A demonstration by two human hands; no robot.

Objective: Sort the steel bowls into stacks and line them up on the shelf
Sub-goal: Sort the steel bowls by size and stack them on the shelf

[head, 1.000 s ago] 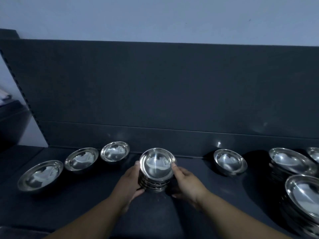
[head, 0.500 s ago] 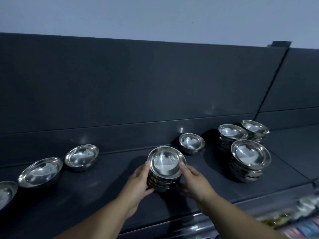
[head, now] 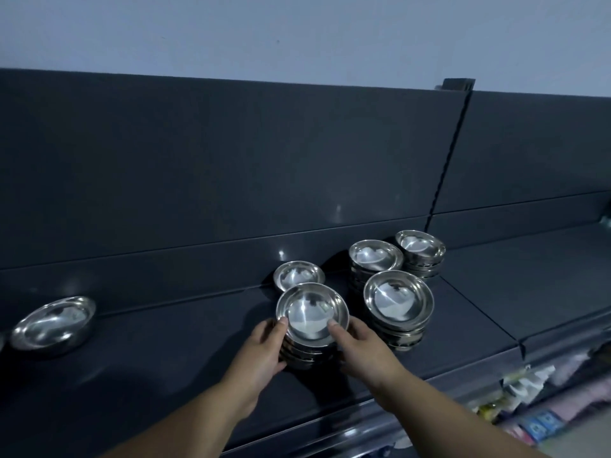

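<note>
- Half a second ago the stack of bowls [head: 312,325] in the person's grip was well to the left of the other stacks. Now it has moved right along the shelf [head: 165,358] and is close beside them.
- The single bowl [head: 299,276], which was up and to the right of the stack of bowls before, now sits just behind it, almost touching.
- The front stack [head: 398,305] is now just to the right of the stack of bowls, with a narrow gap between them.
- Two more stacks, the middle stack [head: 375,259] and the far stack [head: 420,249], stand behind and to the right of it, against the back panel [head: 231,160].
- Far to the left of it lies one lone bowl [head: 53,325]; the others seen on that side earlier are out of view.
- The left hand [head: 264,352] clasps the left side of the stack of bowls, thumb on the top bowl's rim and fingers [head: 276,366] curled round the lower bowls.
- The right hand [head: 360,352] holds the right side in the same way, thumb on the rim and palm against the stack.
- Both forearms reach up from the lower edge and close in on it.
- I cannot tell whether the stack of bowls rests on the shelf or is held just above it.
- Below and to the right of it, packaged goods [head: 529,408] show on a lower level.
</note>
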